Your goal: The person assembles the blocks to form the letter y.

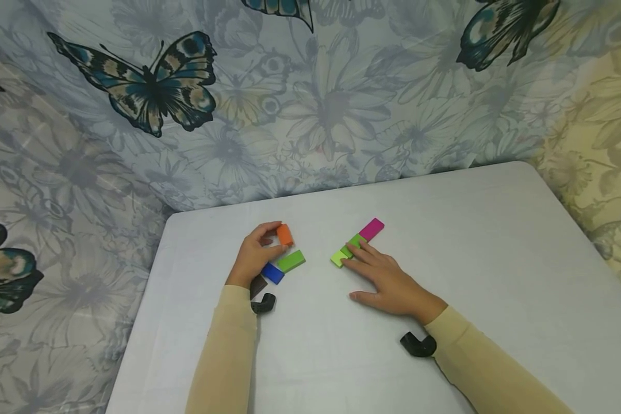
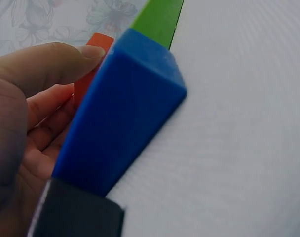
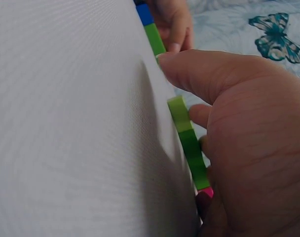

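An orange block [image 1: 285, 235] is pinched between the thumb and fingers of my left hand [image 1: 252, 256]. Beside that hand lie a green block [image 1: 292, 261], a blue block [image 1: 273, 273] and a brown block [image 1: 257, 286], set end to end in a slanting line. The left wrist view has the blue block [image 2: 120, 113] large in front of the thumb. My right hand [image 1: 390, 284] is spread, fingertips at a row of a lime block [image 1: 337, 259], a green block [image 1: 359, 238] and a magenta block [image 1: 372, 229]. Its fingers partly cover the green one.
All the blocks are on a white table [image 1: 315, 356]. Patterned cloth [image 1: 336, 103] with butterflies hangs behind the far edge. A black curved wrist piece [image 1: 418, 345] sticks out by the right sleeve, and another black piece [image 1: 264, 303] by the left.
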`<state>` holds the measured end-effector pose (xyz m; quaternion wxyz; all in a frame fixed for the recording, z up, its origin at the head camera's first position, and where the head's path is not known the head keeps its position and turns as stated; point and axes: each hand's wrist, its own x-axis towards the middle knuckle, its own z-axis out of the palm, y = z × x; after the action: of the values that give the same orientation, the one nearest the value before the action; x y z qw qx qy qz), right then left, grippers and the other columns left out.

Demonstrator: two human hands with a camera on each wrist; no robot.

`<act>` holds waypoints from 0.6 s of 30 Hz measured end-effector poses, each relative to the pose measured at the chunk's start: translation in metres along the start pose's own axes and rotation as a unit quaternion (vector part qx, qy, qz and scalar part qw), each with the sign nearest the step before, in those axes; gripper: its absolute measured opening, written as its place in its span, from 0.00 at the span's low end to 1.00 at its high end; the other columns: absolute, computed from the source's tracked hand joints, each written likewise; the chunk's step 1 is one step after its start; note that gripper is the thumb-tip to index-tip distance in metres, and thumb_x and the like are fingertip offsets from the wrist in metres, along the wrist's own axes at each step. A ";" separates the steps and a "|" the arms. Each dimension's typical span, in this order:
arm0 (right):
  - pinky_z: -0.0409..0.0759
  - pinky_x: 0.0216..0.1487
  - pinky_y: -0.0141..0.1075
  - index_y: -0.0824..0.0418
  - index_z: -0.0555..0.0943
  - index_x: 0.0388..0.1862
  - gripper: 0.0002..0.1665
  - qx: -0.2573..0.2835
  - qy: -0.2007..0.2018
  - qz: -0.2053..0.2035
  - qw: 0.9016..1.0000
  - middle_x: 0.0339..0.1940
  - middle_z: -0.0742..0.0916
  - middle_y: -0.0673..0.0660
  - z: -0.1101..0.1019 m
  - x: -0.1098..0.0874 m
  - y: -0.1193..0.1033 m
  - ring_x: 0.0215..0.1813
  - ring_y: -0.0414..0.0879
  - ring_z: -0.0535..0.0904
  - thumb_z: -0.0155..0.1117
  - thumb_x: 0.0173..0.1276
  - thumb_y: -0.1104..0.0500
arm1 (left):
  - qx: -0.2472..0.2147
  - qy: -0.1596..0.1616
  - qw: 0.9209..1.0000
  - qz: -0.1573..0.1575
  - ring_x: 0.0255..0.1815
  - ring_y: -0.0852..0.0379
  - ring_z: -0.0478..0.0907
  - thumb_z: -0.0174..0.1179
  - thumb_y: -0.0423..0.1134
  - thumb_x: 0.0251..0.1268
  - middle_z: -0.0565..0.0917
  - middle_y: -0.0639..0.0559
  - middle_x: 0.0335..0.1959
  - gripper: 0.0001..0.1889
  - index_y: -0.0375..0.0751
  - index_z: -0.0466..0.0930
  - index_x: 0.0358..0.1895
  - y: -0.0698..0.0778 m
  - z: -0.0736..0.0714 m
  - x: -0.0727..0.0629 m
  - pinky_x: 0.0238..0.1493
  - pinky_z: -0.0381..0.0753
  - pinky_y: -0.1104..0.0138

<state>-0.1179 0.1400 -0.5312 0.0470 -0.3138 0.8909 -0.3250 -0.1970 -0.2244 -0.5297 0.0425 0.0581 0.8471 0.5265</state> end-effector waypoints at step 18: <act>0.56 0.78 0.67 0.53 0.71 0.85 0.46 -0.010 0.003 -0.007 1.000 0.90 0.61 0.53 0.002 0.000 0.003 0.90 0.56 0.43 0.76 0.74 0.43 | -0.031 0.013 0.999 -0.005 0.63 0.45 0.80 0.78 0.37 0.67 0.81 0.51 0.70 0.36 0.44 0.78 0.77 0.006 0.001 -0.004 0.69 0.77 0.53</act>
<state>-0.1186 0.1407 -0.5346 0.0386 -0.3199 0.8919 -0.3172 -0.1930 -0.2214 -0.5243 0.0357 0.0452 0.8311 0.5532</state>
